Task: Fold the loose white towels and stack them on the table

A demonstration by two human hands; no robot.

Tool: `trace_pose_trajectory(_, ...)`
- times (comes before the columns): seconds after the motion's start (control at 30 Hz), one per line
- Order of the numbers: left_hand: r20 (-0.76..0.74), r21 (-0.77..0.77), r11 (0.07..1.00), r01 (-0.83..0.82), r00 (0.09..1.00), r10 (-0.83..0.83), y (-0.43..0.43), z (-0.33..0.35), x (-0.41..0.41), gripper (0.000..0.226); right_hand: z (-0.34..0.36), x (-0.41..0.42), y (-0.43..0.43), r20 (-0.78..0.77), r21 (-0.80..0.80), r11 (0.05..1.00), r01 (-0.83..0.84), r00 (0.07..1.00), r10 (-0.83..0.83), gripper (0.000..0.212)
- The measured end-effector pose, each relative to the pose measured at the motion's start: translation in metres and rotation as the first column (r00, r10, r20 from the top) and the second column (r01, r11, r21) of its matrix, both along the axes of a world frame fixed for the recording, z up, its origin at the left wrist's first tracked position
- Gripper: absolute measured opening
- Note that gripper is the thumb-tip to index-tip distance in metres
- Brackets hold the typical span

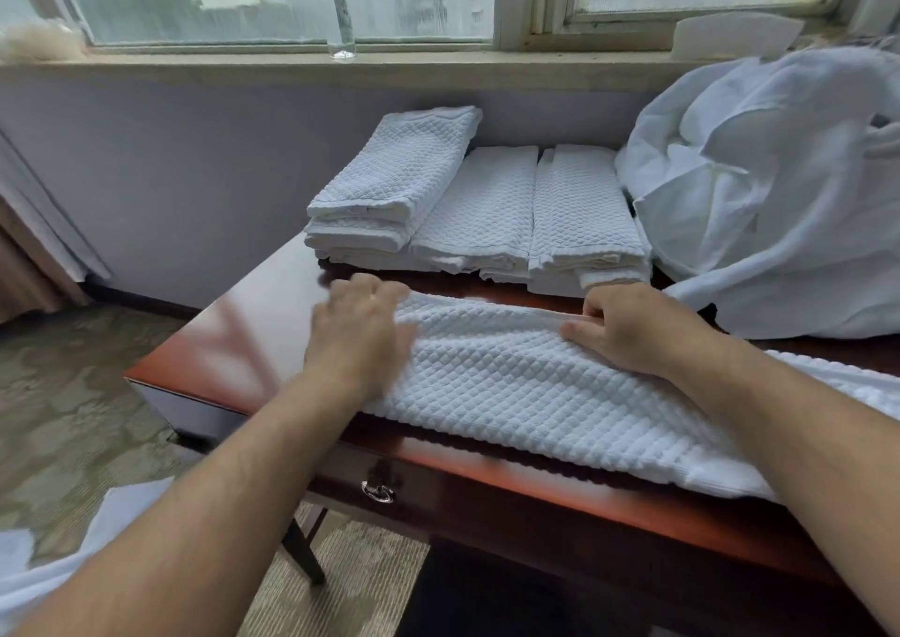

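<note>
- Under both hands, a long white waffle-textured towel (535,383) lay across the near side of the glossy reddish-brown wooden table (253,334). It looked doubled lengthwise, and its right end ran out past the right forearm.
- The right hand (628,329) pinched the towel's far edge between the thumb and curled fingers.
- The left hand (360,329) sat on the towel's left end. Motion blur hid whether it gripped the cloth or only pressed on it, so I could not tell.
- Just beyond the hands stood three stacks of folded white waffle towels (487,208), side by side and touching, the one beyond the left hand tallest.
- Beyond and to the right of the right hand slumped a large crumpled heap of thin white cloth (759,188). Whether it hid more towels could not be seen.
- The task seemed well along, with many towels folded and stacked. This towel appeared to be at an early fold, needing crosswise folds and a place on a stack.
</note>
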State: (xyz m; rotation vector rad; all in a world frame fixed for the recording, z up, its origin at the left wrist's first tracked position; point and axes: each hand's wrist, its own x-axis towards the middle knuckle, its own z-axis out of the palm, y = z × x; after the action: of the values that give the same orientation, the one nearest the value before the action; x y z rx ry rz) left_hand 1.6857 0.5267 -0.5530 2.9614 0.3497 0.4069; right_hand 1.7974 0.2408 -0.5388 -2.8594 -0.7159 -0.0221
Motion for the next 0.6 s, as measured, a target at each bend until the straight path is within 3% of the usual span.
trace_pose_trajectory(0.1,-0.117,-0.117,0.921,0.371,0.916,-0.384,-0.039,0.0,-0.009,0.05,0.006,-0.005,-0.03,-0.125,0.025,0.999,0.046,0.991,-0.042,0.046)
trace_pose_trajectory(0.23,-0.086,-0.079,0.706,0.703,0.701,-0.708,-0.094,-0.005,-0.018,0.059,0.012,-0.014,-0.092,-0.135,0.073,0.989,0.131,0.984,-0.12,0.045)
trace_pose_trajectory(0.3,-0.069,-0.021,0.639,0.769,0.637,-0.768,-0.118,-0.009,-0.017,0.057,0.013,-0.02,-0.125,-0.152,0.071,0.981,0.179,0.974,-0.167,0.038)
trace_pose_trajectory(0.43,0.053,-0.007,0.573,0.819,0.573,-0.818,-0.142,-0.003,-0.011,0.033,0.002,-0.027,-0.157,-0.165,0.077,0.971,0.225,0.964,-0.21,0.026)
trace_pose_trajectory(0.6,0.047,-0.214,0.548,0.809,0.569,-0.821,-0.139,-0.002,-0.015,0.022,-0.001,-0.017,-0.156,-0.072,0.254,0.929,0.271,0.963,-0.261,0.023)
